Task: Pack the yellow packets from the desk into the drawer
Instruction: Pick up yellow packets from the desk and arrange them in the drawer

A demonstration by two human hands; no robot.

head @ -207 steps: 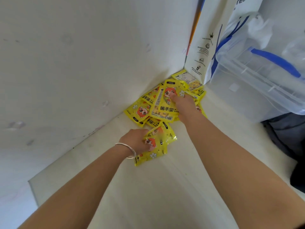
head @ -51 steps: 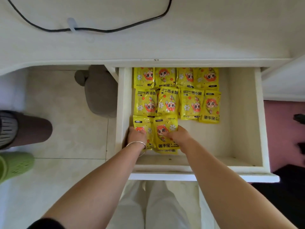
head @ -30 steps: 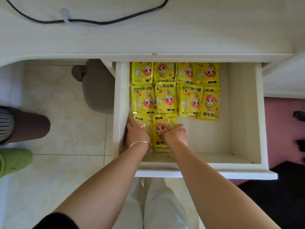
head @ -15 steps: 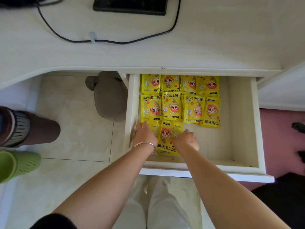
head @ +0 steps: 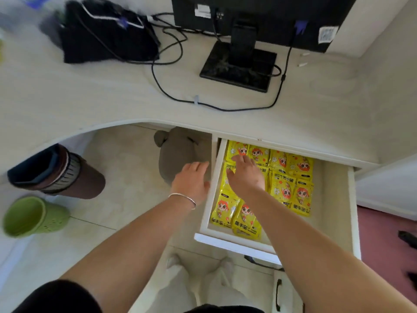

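Several yellow packets [head: 291, 177] with a red-haired cartoon face lie in rows in the open white drawer [head: 331, 199] under the desk. Two more packets [head: 234, 213] lie at the drawer's front left corner. My right hand [head: 244, 175] hovers over the left rows, fingers spread, holding nothing. My left hand [head: 193, 180], with a silver bracelet on the wrist, is outside the drawer's left wall, fingers apart and empty. No packet shows on the desk top in this view.
On the white desk [head: 90, 93] stand a monitor base [head: 239, 68], black cables [head: 171, 86] and a black bag [head: 106, 32]. Below the desk are a grey plush [head: 180, 152], a brown bin [head: 58, 175] and a green shoe [head: 29, 215]. The drawer's right half is bare.
Both hands have let go of the front packets and lifted. The left hand moved out over the drawer's left wall. My view tilted up, showing the desk top and monitor.
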